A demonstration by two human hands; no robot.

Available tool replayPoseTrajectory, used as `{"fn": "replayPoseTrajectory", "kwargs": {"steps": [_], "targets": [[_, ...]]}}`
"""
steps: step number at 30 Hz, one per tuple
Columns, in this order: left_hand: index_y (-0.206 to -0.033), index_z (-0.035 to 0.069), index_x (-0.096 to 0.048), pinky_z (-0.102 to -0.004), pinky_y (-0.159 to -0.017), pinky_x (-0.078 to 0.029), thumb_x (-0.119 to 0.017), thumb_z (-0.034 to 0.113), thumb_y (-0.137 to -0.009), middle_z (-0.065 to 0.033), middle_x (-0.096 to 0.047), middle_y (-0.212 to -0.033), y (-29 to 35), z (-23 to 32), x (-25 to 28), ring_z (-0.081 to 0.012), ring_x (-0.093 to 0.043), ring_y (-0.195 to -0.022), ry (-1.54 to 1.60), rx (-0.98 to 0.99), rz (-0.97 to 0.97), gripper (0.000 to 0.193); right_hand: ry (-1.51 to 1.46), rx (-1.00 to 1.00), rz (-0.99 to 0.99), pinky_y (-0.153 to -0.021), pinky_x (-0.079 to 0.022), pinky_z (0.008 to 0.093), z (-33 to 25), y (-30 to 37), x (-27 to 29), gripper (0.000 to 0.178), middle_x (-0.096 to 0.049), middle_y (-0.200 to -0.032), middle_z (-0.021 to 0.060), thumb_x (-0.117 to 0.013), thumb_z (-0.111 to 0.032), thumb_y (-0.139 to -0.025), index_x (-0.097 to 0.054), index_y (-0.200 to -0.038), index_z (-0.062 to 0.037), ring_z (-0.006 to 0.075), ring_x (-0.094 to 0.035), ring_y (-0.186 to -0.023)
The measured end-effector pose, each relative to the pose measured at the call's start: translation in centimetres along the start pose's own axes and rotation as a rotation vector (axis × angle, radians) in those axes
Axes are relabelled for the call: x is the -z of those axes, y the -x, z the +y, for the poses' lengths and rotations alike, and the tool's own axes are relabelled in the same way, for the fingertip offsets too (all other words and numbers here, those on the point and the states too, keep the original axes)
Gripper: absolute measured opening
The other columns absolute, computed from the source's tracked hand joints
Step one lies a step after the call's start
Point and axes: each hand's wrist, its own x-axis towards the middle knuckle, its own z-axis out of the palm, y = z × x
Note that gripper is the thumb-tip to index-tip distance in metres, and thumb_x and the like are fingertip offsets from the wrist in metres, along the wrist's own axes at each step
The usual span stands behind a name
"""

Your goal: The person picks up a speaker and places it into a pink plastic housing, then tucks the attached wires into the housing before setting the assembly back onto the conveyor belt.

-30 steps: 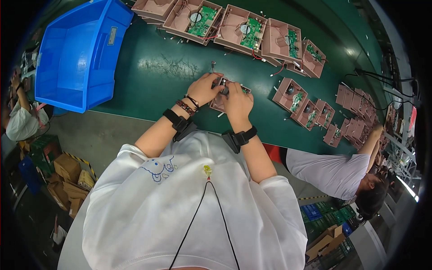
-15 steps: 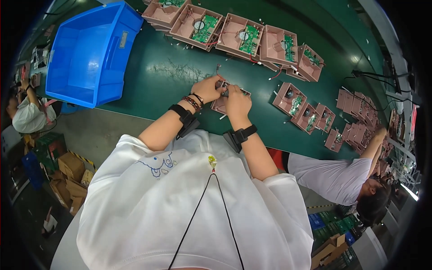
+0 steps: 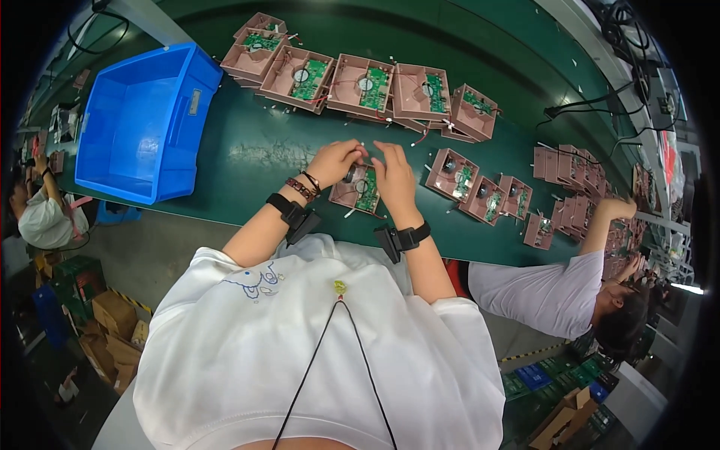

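Note:
Between my hands, on the green table, sits a pink plastic housing (image 3: pixel 343 198) with a green circuit board (image 3: pixel 367 190) in its right part. A dark round part (image 3: pixel 349 175) shows at its upper left, partly under my left hand (image 3: pixel 334 163). The left fingers are bent and drawn together over the housing's far edge. A tiny white tip shows by them, too small to make out. At the housing's right side is my right hand (image 3: pixel 397 180), its fingers stretched out and apart, with nothing seen in them.
A large blue bin (image 3: pixel 135 127) stands at the left. Stacked pink housings (image 3: pixel 360 86) with boards and loose wires line the far side; several smaller housings (image 3: pixel 480 199) lie right. A co-worker (image 3: pixel 536 296) reaches over the table at the right. Black cables (image 3: pixel 592 101) hang at upper right.
My hands have moved apart; the right fingers have straightened away from the dark part both hands were working at. More of the housing and its board now shows. The view has shifted.

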Motion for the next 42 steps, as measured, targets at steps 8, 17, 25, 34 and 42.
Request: {"fn": "replayPoseTrajectory", "kwargs": {"steps": [8, 17, 25, 34, 42], "targets": [[-0.093, 0.009, -0.057, -0.0397, -0.074, -0.041, -0.051, 0.021, -0.088, -0.0073, -0.061, -0.085, 0.9, 1.5, -0.5, -0.0296, -0.055, -0.085, -0.409, -0.237, -0.092, 0.015, 0.015, 0.143, 0.002, -0.067, -0.039, 0.0340, 0.8, 0.4, 0.2, 0.013, -0.058, -0.081, 0.0040, -0.063, -0.013, -0.076, -0.059, -0.088, -0.0101, 0.0255, -0.057, -0.070], [-0.088, 0.005, -0.060, -0.0283, -0.064, -0.044, -0.054, 0.019, -0.088, -0.0037, -0.058, -0.078, 0.3, 0.7, -1.0, -0.0162, -0.055, -0.069, 0.015, -0.039, -0.116, 0.015, 0.059, 0.176, 0.102, -0.069, -0.034, 0.0330, 1.2, 1.3, -0.3, 0.009, -0.056, -0.075, 0.0027, -0.064, -0.012, -0.076, -0.056, -0.079, -0.0092, 0.0226, -0.054, -0.067], [-0.086, 0.005, -0.062, -0.0252, -0.065, -0.041, -0.058, 0.019, -0.086, 0.0002, -0.056, -0.076, 0.6, 0.5, -1.7, -0.0095, -0.052, -0.071, 0.302, 0.092, -0.052, 0.014, 0.114, 0.143, 0.167, -0.070, -0.032, 0.0330, 1.0, 1.9, -1.2, 0.009, -0.055, -0.073, 0.0019, -0.064, -0.012, -0.077, -0.055, -0.079, -0.0099, 0.0212, -0.054, -0.070], [-0.085, 0.014, -0.063, -0.0373, -0.075, -0.034, -0.062, 0.027, -0.078, -0.0032, -0.059, -0.084, 1.8, 2.3, -1.2, -0.0234, -0.056, -0.087, -0.482, -0.128, -0.017, 0.014, 0.199, 0.053, -0.103, -0.069, -0.032, 0.0334, 1.2, 2.3, -0.6, 0.011, -0.056, -0.070, 0.0023, -0.065, -0.013, -0.075, -0.055, -0.080, -0.0101, 0.0221, -0.055, -0.063], [-0.097, 0.012, -0.059, -0.0371, -0.074, -0.042, -0.062, 0.022, -0.079, -0.0053, -0.057, -0.091, 2.2, 1.5, -0.8, -0.0244, -0.057, -0.085, -0.385, -0.060, 0.265, 0.020, 0.202, 0.057, -0.102, -0.067, -0.032, 0.0340, 3.4, 2.0, -1.5, 0.010, -0.060, -0.075, 0.0026, -0.065, -0.011, -0.073, -0.057, -0.079, -0.0118, 0.0241, -0.056, -0.064]]}}
